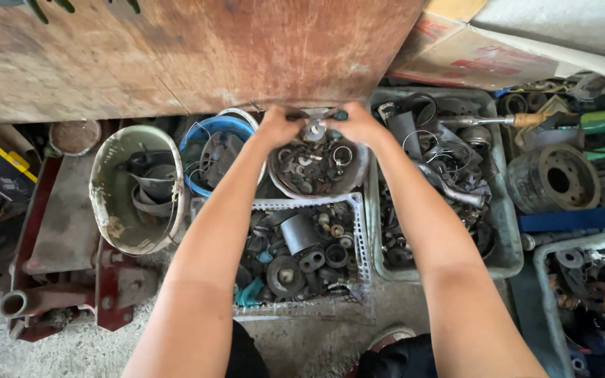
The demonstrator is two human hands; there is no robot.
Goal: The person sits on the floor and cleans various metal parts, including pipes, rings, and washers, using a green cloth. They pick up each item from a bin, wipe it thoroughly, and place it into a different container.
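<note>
Small metal parts (314, 128), a washer-like ring among them, are pinched between the two hands directly above the round bowl (353, 183) of rings and washers. The piece is held at the far rim of that bowl, just below the edge of the worn wooden board (176, 56) that overhangs the bins.

The left hand (276, 128) is closed on the piece from its left side, and the right hand (357, 124) is closed on it from the right, where a dark greenish handle or grip (339, 115) is also seen against the fingers. The fingers of both hands are drawn narrow around the parts, not spread; exactly which fingertip bears on which part cannot be told at this size. The long axis of the held cluster is laid roughly left to right, spanning the gap between the two hands, so neither hand is clearly nearer: the piece is shared evenly between them.

Below the bowl, nearer the person, a white perforated basket (362, 245) of dark bushings and rollers is set. A grey plastic tub (509, 238) of springs and scrap is placed just beside it on the right, and a paint-stained bucket (117, 175) and a blue-rimmed pail (211, 129) are set to the left.
</note>
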